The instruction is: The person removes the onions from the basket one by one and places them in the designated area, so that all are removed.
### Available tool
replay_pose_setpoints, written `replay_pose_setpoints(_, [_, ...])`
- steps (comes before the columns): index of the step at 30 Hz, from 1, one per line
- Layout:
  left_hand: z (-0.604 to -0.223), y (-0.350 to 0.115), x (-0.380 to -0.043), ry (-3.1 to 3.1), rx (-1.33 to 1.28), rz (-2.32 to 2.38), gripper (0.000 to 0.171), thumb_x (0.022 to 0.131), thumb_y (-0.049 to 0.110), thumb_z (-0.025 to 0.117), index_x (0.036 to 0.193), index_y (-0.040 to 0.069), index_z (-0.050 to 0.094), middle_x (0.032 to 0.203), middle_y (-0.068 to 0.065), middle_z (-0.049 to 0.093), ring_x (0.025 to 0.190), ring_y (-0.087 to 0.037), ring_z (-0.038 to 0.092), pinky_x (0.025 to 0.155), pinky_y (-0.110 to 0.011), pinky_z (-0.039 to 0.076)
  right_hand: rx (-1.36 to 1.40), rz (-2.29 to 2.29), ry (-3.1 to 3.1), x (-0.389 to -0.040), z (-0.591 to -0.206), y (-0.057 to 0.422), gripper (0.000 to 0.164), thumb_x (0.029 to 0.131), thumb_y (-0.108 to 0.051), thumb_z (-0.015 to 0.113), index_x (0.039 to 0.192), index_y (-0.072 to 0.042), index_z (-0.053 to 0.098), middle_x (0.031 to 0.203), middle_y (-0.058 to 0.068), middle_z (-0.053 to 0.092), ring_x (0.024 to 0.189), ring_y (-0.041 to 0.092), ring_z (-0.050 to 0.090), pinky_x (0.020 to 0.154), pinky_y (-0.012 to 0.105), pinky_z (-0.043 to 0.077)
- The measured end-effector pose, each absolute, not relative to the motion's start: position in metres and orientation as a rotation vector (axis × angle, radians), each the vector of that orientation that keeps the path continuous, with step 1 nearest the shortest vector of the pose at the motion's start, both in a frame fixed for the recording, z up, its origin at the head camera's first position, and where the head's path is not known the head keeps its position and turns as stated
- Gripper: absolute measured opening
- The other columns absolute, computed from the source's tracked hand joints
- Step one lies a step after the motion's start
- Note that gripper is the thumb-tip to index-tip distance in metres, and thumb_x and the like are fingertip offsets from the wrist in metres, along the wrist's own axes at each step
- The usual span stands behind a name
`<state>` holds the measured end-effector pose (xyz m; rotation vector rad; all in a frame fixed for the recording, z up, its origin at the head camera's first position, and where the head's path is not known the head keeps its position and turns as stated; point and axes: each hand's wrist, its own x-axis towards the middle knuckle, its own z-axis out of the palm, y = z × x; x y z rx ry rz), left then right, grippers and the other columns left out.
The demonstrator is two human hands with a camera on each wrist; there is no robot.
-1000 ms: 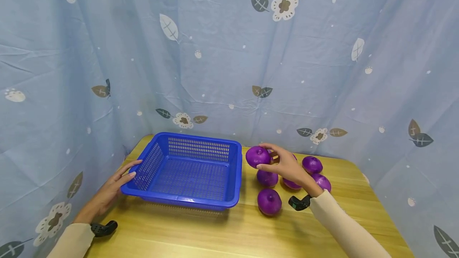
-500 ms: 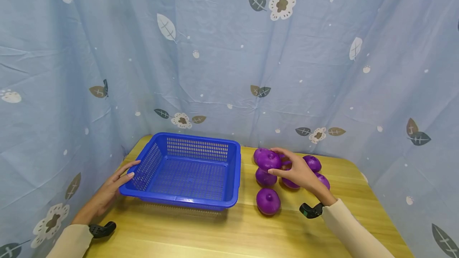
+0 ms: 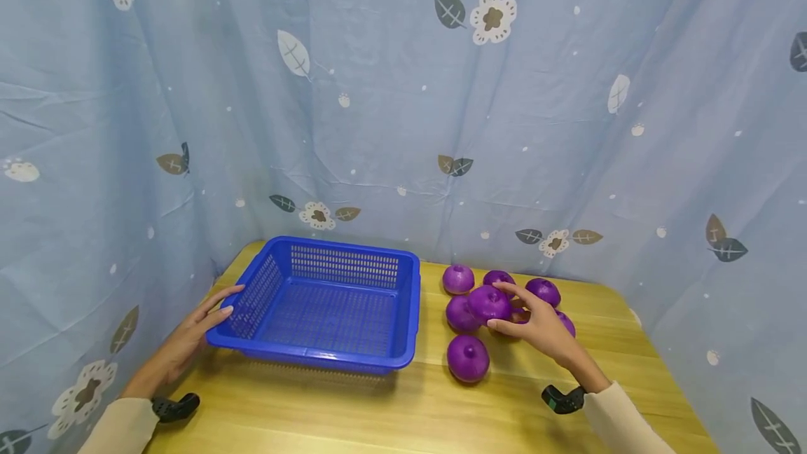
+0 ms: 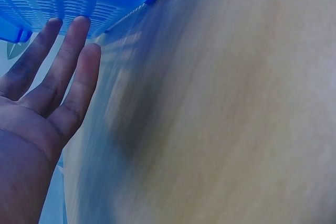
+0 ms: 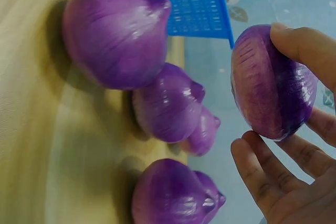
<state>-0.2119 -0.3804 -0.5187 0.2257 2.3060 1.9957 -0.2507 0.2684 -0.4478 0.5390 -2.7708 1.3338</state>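
Note:
A purple onion (image 3: 489,304) is held between thumb and fingers of my right hand (image 3: 541,321), above other onions on the table. The right wrist view shows the held onion (image 5: 273,82) clear of the tabletop, thumb above it and fingertips below. My left hand (image 3: 189,338) lies at the left side of a blue plastic basket (image 3: 315,354), index finger and thumb at the rim. From the left wrist, three nearly straight fingers (image 4: 73,51) reach up to the basket's slotted outer wall (image 4: 68,3). No onions lie in the basket.
Several more purple onions sit on the wooden table (image 3: 429,412) right of the basket, the nearest onion (image 3: 468,359) at the front. A light blue patterned curtain (image 3: 378,104) hangs behind and at both sides.
My right hand has carried the onion rightward and slightly down, from near the basket's right rim to over the other onions. The left hand keeps its place at the basket.

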Motion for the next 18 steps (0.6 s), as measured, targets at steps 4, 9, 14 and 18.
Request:
replay_pose_setpoints(4, [-0.520, -0.381, -0.211, 2.307, 0.224, 1.999, 0.054, 0.113, 0.032, 0.041, 0.164, 0.025, 0.028, 0.159, -0.017, 0.017, 0.113, -0.008, 0.062, 0.089, -0.032, 0.056, 0.543, 1.353, -2.763, -0.245, -0.455, 0.274, 0.074, 0.084, -0.041, 0.086, 0.148, -0.028, 0.052, 0.136, 0.009, 0.060, 0.103, 0.027, 0.065, 0.078, 0.034, 0.057])
replay_pose_setpoints(9, [-0.520, -0.382, -0.212, 2.290, 0.237, 2.012, 0.053, 0.113, 0.031, 0.041, 0.164, 0.025, 0.028, 0.158, -0.013, 0.019, 0.113, -0.009, 0.062, 0.089, -0.033, 0.056, 0.526, 1.344, -2.751, -0.237, -0.464, 0.282, 0.072, 0.084, -0.038, 0.086, 0.147, -0.026, 0.054, 0.130, 0.009, 0.061, 0.092, 0.027, 0.063, 0.075, 0.031, 0.055])
replay_pose_setpoints(14, [-0.520, -0.382, -0.213, 2.281, 0.235, 2.019, 0.053, 0.113, 0.031, 0.042, 0.164, 0.025, 0.028, 0.159, -0.011, 0.018, 0.113, -0.009, 0.062, 0.089, -0.033, 0.056, 0.496, 1.386, -2.761, -0.229, -0.473, 0.289, 0.072, 0.085, -0.033, 0.086, 0.148, -0.021, 0.053, 0.129, 0.012, 0.062, 0.096, 0.028, 0.064, 0.077, 0.031, 0.056])
replay_pose_setpoints(18, [-0.521, -0.382, -0.213, 2.284, 0.236, 2.013, 0.053, 0.113, 0.031, 0.042, 0.164, 0.026, 0.028, 0.158, -0.014, 0.020, 0.113, -0.010, 0.062, 0.088, -0.034, 0.056, 0.443, 1.441, -2.772, -0.224, -0.482, 0.296, 0.074, 0.086, -0.029, 0.086, 0.150, -0.019, 0.051, 0.135, 0.015, 0.060, 0.102, 0.027, 0.065, 0.079, 0.030, 0.057])
